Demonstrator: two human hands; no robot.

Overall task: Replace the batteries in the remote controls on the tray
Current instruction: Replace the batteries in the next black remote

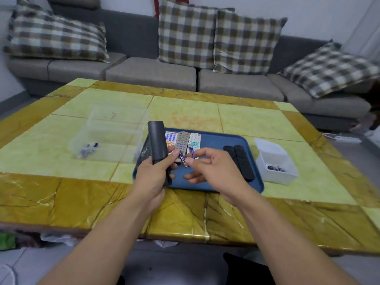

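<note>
Tray mid-table, clear box to its left, small tub to its right, sofa behind

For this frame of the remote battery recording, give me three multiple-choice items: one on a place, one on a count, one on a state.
1. Where is the white box with dark batteries?
A. right of the blue tray
B. on the sofa
C. on the tray

2. How many light-coloured remotes lie side by side on the tray?
A. one
B. three
C. five

3. What does the left hand hold?
A. nothing
B. a pillow
C. a black remote

Key: 1 A, the box stands on the table beside the tray's right edge. 2 B, three button faces show. 3 C, its fingers curl round the remote; the right hand pinches a battery.
</note>
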